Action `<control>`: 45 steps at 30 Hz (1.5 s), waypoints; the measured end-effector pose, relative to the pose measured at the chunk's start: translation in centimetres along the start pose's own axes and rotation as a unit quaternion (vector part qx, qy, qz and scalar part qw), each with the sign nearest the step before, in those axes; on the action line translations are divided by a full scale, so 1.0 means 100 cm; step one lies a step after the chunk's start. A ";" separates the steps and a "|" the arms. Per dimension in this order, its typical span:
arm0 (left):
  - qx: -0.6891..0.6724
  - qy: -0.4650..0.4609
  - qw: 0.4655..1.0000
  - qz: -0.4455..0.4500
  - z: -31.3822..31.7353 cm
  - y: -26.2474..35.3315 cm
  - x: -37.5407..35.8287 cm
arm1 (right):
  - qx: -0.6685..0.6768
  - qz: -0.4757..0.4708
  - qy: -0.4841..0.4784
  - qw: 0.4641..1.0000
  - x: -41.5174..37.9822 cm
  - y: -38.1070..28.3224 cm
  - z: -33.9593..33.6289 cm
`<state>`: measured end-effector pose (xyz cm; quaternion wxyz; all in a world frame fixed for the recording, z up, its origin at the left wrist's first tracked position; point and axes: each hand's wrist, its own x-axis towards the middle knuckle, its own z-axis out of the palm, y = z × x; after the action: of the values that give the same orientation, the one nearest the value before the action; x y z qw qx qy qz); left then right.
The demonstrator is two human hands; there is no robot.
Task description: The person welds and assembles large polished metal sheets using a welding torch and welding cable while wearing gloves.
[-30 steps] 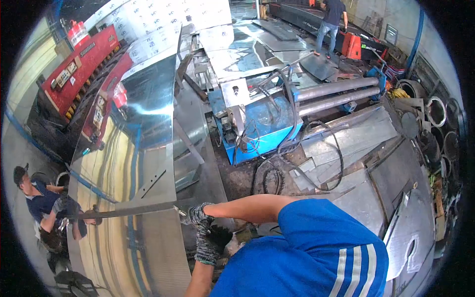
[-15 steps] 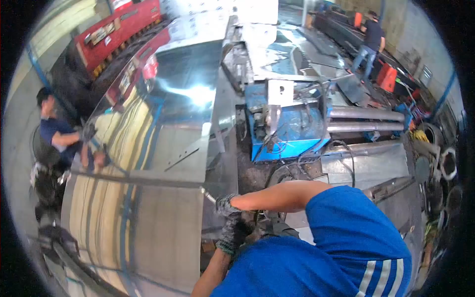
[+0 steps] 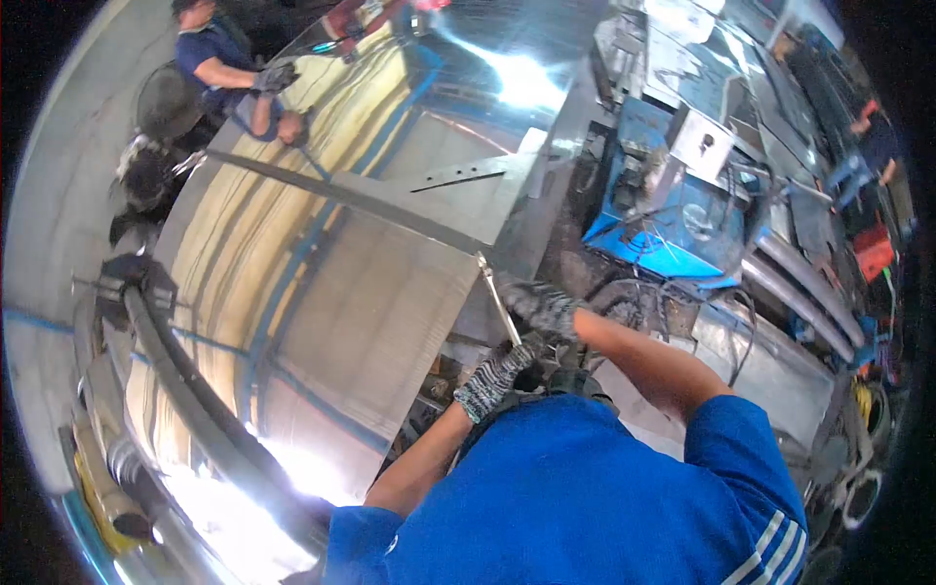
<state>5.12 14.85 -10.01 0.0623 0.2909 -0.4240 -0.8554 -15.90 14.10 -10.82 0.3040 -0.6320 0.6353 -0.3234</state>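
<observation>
A slim silver plier-like tool (image 3: 499, 302) reaches from the near end of a dark metal bar (image 3: 341, 195) down toward my body. My left hand (image 3: 495, 382), in a grey knit glove, is closed around the tool's lower end. Beside the shaft, on its right, my gloved right hand (image 3: 538, 306) has its fingers stretched toward the tool, somewhat blurred. The bar lies across a large shiny metal sheet (image 3: 361, 312), and the tool's head is right at the bar's end, by the sheet's edge.
Across the sheet, a person (image 3: 216, 58) in dark gloves stands near the bar's far end. A blue machine (image 3: 663, 214) with cables is at the right, alongside metal pipes (image 3: 799, 292). Another person (image 3: 868, 156) is farther back. A slotted plate (image 3: 468, 180) lies on the sheet.
The view has swung, so the sheet and bar appear tilted and the blue machine farther right. My hands have moved apart; the right has opened off the tool, while the left now holds its lower end.
</observation>
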 end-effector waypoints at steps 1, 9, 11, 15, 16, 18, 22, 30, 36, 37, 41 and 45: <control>0.048 0.013 0.998 0.050 -0.005 -0.004 -0.004 | -0.045 -0.021 -0.014 0.999 -0.002 0.013 -0.012; -0.139 0.186 0.973 -0.014 -0.010 -0.062 -0.047 | -0.300 -0.077 -0.088 0.947 0.082 -0.024 -0.141; 0.098 0.241 0.962 0.076 -0.038 -0.137 -0.043 | -0.439 -0.208 0.035 0.873 0.111 -0.013 -0.141; 0.426 0.295 0.855 0.000 -0.042 -0.204 -0.044 | -0.510 -0.257 -0.109 0.814 0.171 0.009 -0.133; 0.448 0.305 0.836 -0.080 -0.035 -0.214 -0.046 | -0.506 -0.266 -0.114 0.812 0.176 0.000 -0.141; 0.459 0.319 0.812 -0.168 -0.013 -0.244 -0.061 | -0.557 -0.258 -0.183 0.768 0.181 -0.013 -0.150; 0.519 0.397 0.750 -0.100 0.045 -0.302 -0.091 | -0.402 -0.319 -0.123 0.850 0.178 0.022 -0.190; 0.460 0.299 0.795 -0.258 0.025 -0.365 -0.104 | -0.009 0.001 0.021 1.000 0.020 0.013 -0.225; 0.523 0.224 0.792 -0.220 -0.100 -0.303 -0.050 | 0.443 0.184 0.210 0.852 -0.166 0.091 -0.203; 0.527 0.217 0.794 -0.211 -0.117 -0.292 -0.037 | 0.447 0.219 0.178 0.849 -0.198 0.085 -0.217; 0.510 0.198 0.811 -0.209 -0.152 -0.262 0.011 | 0.456 0.191 0.239 0.835 -0.285 0.045 -0.236; 0.371 0.198 0.872 -0.253 -0.153 -0.251 0.053 | 0.238 0.288 0.212 0.903 -0.371 0.144 -0.206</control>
<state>12.71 18.33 -38.70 -0.1857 0.5530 -0.6008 -0.5466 -40.44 51.64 -10.65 0.3835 -0.2470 0.7433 -0.4893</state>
